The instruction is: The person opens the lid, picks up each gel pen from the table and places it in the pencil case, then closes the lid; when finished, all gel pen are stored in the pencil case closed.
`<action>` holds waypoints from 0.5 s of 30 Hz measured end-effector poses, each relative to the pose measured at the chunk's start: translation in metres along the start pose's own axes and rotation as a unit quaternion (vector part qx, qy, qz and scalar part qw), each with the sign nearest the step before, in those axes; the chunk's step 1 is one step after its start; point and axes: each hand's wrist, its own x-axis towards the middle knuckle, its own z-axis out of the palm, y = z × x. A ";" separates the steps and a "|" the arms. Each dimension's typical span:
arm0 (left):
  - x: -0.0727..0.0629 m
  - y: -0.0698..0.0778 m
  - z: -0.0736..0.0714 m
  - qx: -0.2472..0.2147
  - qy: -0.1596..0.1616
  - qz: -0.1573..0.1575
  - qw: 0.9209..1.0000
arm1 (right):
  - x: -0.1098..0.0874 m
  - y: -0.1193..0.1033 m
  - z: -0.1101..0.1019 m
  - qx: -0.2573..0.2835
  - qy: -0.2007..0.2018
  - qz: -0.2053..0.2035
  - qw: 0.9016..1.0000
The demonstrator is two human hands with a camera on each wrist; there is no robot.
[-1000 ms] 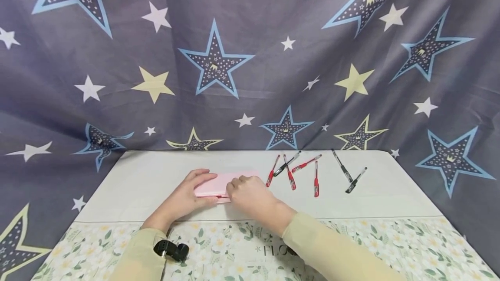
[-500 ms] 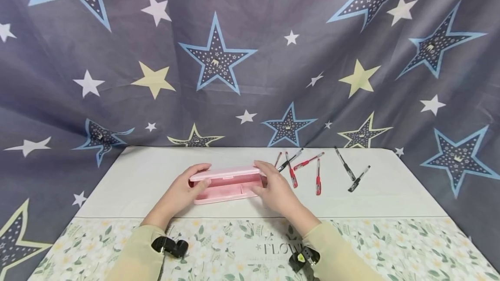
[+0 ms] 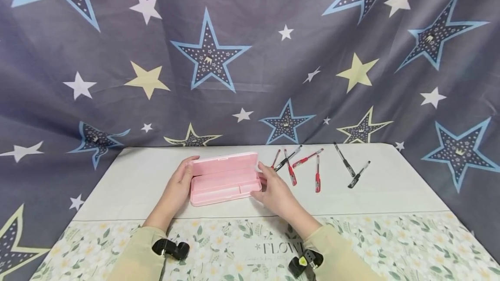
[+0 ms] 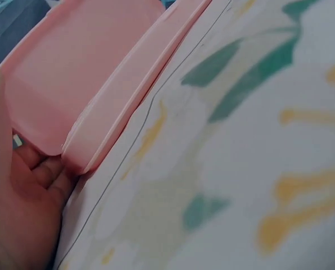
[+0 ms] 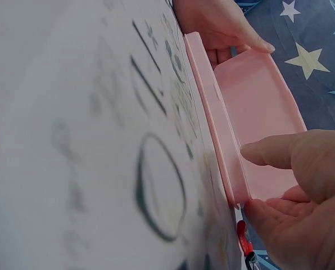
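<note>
A pink pencil case (image 3: 224,183) lies on the white part of the table with its lid (image 3: 230,164) raised. No item shows in its tray, which has a small divider near the right end. My left hand (image 3: 177,185) holds the left end, the thumb along the lid's side edge and fingers tucked at the corner, as the left wrist view shows (image 4: 27,197). At the opposite end, my right hand (image 3: 277,192) grips the base, thumb by the front rim and curled fingers against the end wall; in the right wrist view these fingers partly overlap the case.
Several red pens (image 3: 317,177) and black pens (image 3: 343,161) lie scattered right of the case, some crossing. A floral cloth (image 3: 218,246) covers the table's near side. Behind the table hangs a grey star-patterned curtain (image 3: 242,86).
The right hand has moved from the case's front to its right end. The lid, nearly closed a second ago, has swung up and back, baring the tray.
</note>
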 end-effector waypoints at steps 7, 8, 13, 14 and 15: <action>0.005 0.004 0.004 -0.006 0.017 -0.043 0.999 | -0.015 0.000 -0.004 -0.029 -0.031 -0.029 0.999; 0.006 0.005 0.005 -0.004 0.020 -0.049 0.999 | -0.017 0.000 -0.005 -0.031 -0.036 -0.035 0.998; 0.011 0.007 0.006 0.003 0.036 -0.073 0.997 | -0.023 0.002 -0.010 -0.031 -0.048 -0.054 0.997; 0.012 0.007 0.007 0.006 0.040 -0.075 0.996 | -0.024 0.002 -0.010 -0.031 -0.049 -0.057 0.997; 0.012 0.007 0.006 0.010 0.045 -0.077 0.996 | -0.024 0.002 -0.011 -0.032 -0.051 -0.059 0.996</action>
